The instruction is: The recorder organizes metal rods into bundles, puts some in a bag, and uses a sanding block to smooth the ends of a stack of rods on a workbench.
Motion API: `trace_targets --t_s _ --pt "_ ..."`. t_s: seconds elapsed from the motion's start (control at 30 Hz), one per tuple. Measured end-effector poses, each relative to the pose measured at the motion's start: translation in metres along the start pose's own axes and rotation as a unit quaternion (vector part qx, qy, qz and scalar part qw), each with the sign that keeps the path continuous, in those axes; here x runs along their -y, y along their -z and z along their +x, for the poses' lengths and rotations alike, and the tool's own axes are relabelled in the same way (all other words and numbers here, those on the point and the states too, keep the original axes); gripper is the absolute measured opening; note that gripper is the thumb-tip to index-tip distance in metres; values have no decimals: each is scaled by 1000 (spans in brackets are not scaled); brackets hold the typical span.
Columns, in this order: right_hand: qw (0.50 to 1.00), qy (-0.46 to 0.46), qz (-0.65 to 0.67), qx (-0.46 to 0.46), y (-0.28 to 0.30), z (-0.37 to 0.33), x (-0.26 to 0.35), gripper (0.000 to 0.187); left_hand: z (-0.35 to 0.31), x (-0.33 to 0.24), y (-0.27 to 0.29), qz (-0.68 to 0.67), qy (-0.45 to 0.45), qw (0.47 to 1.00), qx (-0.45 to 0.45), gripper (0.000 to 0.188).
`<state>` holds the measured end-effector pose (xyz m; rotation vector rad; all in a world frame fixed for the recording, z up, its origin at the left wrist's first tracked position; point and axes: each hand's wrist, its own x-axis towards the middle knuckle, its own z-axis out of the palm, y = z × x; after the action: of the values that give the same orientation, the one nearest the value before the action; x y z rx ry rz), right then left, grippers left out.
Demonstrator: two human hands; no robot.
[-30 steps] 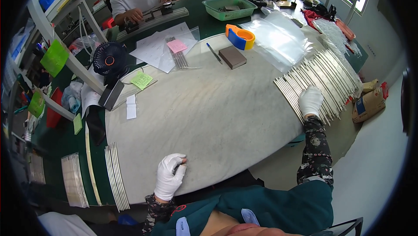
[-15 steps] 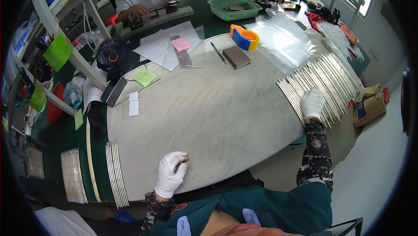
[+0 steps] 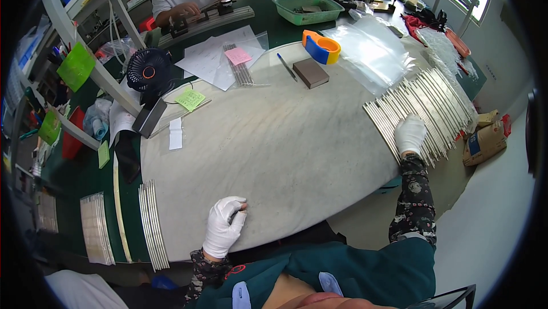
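My right hand (image 3: 410, 135), in a white glove, lies on a wide row of slim silvery metal rods (image 3: 436, 106) at the right edge of the table. Its fingers are bent down and closed on a rod; the fingertips are partly hidden. White-gloved too, my left hand (image 3: 224, 228) hovers at the near edge of the grey table top (image 3: 274, 160). Its fingers are curled in toward the thumb, with nothing visible in them. A smaller bundle of metal rods (image 3: 153, 226) stands to its left, at the table's left edge.
A brown block (image 3: 311, 74), a pen (image 3: 286, 67) and an orange-and-blue tape dispenser (image 3: 321, 47) lie toward the back. Clear plastic bags (image 3: 371, 52) are behind the rods. At left stand a black fan (image 3: 148, 73) and a shelf post (image 3: 103, 75). Someone works across the table.
Both my hands stay almost where they were. The view has shifted very slightly. Across the table, the other person's hand has moved a little.
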<state>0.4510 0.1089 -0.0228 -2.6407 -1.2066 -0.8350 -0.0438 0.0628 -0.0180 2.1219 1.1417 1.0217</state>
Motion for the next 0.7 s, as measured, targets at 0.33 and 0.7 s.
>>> trace_targets --t_s 0.33,0.7 --pt "1000 1 -11 4 2 -1 1 25 2 -2 1 0 -7 1000 3 15" --pt "999 -17 4 45 9 -1 5 23 1 0 0 -3 -4 1000 4 16"
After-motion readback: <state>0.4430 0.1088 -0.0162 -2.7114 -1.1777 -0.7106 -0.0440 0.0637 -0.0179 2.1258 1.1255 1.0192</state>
